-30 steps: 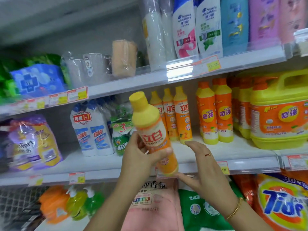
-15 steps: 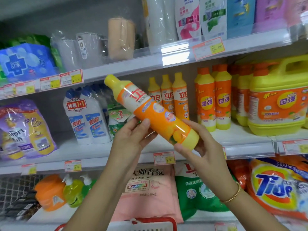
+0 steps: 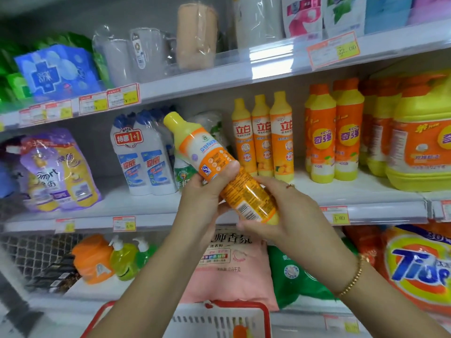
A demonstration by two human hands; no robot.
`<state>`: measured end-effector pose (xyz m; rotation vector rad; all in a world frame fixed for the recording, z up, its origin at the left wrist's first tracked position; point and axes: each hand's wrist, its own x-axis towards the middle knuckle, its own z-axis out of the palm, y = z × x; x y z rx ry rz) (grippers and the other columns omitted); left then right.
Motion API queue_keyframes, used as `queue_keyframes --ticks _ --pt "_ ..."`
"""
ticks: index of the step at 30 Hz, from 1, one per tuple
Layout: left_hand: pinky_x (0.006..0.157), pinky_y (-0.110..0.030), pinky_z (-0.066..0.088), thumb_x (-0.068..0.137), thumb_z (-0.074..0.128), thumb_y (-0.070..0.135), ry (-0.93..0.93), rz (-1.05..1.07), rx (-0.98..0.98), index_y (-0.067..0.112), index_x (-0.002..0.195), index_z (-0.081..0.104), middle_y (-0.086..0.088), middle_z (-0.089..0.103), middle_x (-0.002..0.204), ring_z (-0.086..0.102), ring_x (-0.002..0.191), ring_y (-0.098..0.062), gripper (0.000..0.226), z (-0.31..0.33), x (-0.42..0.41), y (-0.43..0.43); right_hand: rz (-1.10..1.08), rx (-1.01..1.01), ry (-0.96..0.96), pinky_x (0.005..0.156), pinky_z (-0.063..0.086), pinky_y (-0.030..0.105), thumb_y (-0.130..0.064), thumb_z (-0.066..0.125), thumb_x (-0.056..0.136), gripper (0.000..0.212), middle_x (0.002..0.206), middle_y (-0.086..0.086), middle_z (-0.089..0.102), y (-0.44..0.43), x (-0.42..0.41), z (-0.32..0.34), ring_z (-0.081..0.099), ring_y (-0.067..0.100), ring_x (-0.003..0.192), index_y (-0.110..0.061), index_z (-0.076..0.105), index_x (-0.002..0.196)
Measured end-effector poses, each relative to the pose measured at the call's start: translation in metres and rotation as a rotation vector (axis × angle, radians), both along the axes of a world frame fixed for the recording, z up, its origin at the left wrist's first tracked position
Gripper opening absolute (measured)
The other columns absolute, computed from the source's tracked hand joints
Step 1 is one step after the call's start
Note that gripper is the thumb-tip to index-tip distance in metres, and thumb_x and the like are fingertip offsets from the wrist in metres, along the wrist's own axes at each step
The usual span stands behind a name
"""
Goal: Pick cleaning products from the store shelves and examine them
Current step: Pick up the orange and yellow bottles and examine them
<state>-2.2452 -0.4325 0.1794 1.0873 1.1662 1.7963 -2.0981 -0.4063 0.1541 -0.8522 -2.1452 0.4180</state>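
At the far left of the middle shelf (image 3: pixel 156 203) we see purple pouches (image 3: pixel 58 172), then a pair of white bottles (image 3: pixel 139 154) banded together under a red tag. Just right of those is our left hand (image 3: pixel 202 203), raised in front of the shelf. Its fingers wrap behind the orange bottle (image 3: pixel 200 145) and its thumb (image 3: pixel 229 168) presses across the label at mid-body.

The orange bottle is off the shelf, in the air between both hands, and it lies on a slant. Its yellow cap (image 3: pixel 172 120) points up and to the left and its base down and to the right, so the long axis runs diagonally across us. The back label, with small print and a barcode (image 3: pixel 246 209), faces us.

Our right hand (image 3: pixel 290 215) takes the low end, fingers curled round the base. Both hands grip it, then: the left at the waist, the right at the foot. The cap end stands free beyond the left hand.

We judge that we are partway through the inspection. Any further turn would be a roll about that diagonal axis, and the right hand at the base looks best placed to drive it while the left loosens.

Further right, three matching bottles (image 3: pixel 263 137) stand upright on the shelf, then taller orange-and-yellow ones (image 3: pixel 334 135) and a large jug (image 3: pixel 419 147). Below us sits a red-rimmed basket (image 3: pixel 239 304).
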Motion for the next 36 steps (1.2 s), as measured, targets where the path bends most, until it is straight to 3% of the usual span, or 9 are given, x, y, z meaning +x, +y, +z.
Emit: queue_keyframes --ticks 3,9,12,15,20,26,28,32,36 --pt "0.067 -0.026 0.058 0.062 0.072 0.037 0.090 0.035 -0.031 0.017 0.105 0.062 -0.003 0.074 0.096 0.072 0.086 -0.016 0.049 0.000 0.004 -0.002 -0.021 0.017 -0.016 0.067 0.045 0.016 -0.053 0.071 0.073 0.062 0.095 -0.014 0.063 0.001 0.000 -0.005 0.057 0.002 0.080 -0.036 0.042 0.125" --pt "0.079 -0.034 0.057 0.076 0.060 0.038 -0.073 -0.105 0.072 0.012 0.113 0.063 -0.010 0.070 0.105 0.068 0.089 -0.017 0.046 0.016 -0.014 -0.008 0.700 -0.963 0.371 0.078 0.057 0.035 -0.008 0.080 0.072 0.063 0.100 0.010 0.072 0.009 0.028 -0.009 0.070 0.023 0.088 -0.015 0.049 0.126" --pt "0.085 -0.041 0.056 0.074 0.063 0.035 -0.237 -0.184 0.001 0.007 0.117 0.062 -0.014 0.069 0.107 0.066 0.097 -0.023 0.052 0.014 -0.024 -0.001 0.985 -1.274 0.520 0.088 0.054 0.045 -0.019 0.082 0.067 0.062 0.112 0.024 0.065 0.001 0.026 -0.015 0.067 0.034 0.097 -0.003 0.059 0.122" --pt "0.084 -0.047 0.056 0.070 0.068 0.036 -0.389 -0.198 -0.164 0.000 0.131 0.053 -0.019 0.061 0.124 0.063 0.111 -0.028 0.073 0.005 -0.027 0.007 1.064 -1.480 0.607 0.076 0.058 0.044 -0.024 0.081 0.068 0.055 0.097 0.031 0.066 -0.006 0.020 -0.007 0.069 0.039 0.085 0.009 0.065 0.109" --pt "0.072 -0.050 0.058 0.062 0.075 0.030 -0.518 -0.229 -0.367 -0.004 0.131 0.050 -0.023 0.065 0.116 0.069 0.097 -0.031 0.081 -0.012 -0.028 0.012 1.053 -1.532 0.607 0.084 0.054 0.039 -0.031 0.075 0.073 0.054 0.097 0.030 0.065 -0.005 0.023 -0.005 0.068 0.037 0.088 0.011 0.066 0.106" --pt "0.051 -0.043 0.058 0.079 0.069 0.031 -0.509 -0.260 -0.333 0.001 0.114 0.055 -0.020 0.070 0.093 0.073 0.073 -0.030 0.048 -0.017 -0.021 0.018 1.033 -1.571 0.509 0.091 0.050 0.044 -0.026 0.074 0.076 0.052 0.106 0.033 0.063 0.005 0.054 -0.023 0.066 0.039 0.095 0.009 0.063 0.113" --pt "0.052 -0.042 0.058 0.062 0.078 0.027 -0.408 -0.293 -0.296 0.001 0.107 0.059 -0.019 0.072 0.090 0.073 0.076 -0.029 0.054 -0.013 -0.014 0.017 0.962 -1.477 0.360 0.100 0.044 0.045 -0.022 0.066 0.083 0.049 0.117 0.026 0.061 0.014 0.069 -0.038 0.063 0.034 0.104 0.002 0.057 0.125" --pt "0.068 -0.035 0.060 0.074 0.060 0.034 0.099 -0.309 -0.178 0.016 0.102 0.063 -0.003 0.073 0.096 0.071 0.085 -0.017 0.033 -0.013 0.020 0.015 0.663 -1.270 0.128 0.107 0.041 0.038 -0.007 0.063 0.083 0.058 0.134 0.014 0.055 0.034 0.092 -0.078 0.053 0.027 0.122 -0.009 0.045 0.137" --pt "0.072 -0.033 0.053 0.069 0.065 0.030 0.414 -0.390 -0.207 0.018 0.097 0.066 0.002 0.072 0.093 0.067 0.083 -0.013 0.031 -0.054 0.063 0.020 0.275 -1.013 -0.192 0.093 0.052 0.030 -0.009 0.065 0.086 0.031 0.114 0.010 0.068 0.048 0.108 -0.123 0.065 0.022 0.102 -0.013 0.063 0.116"
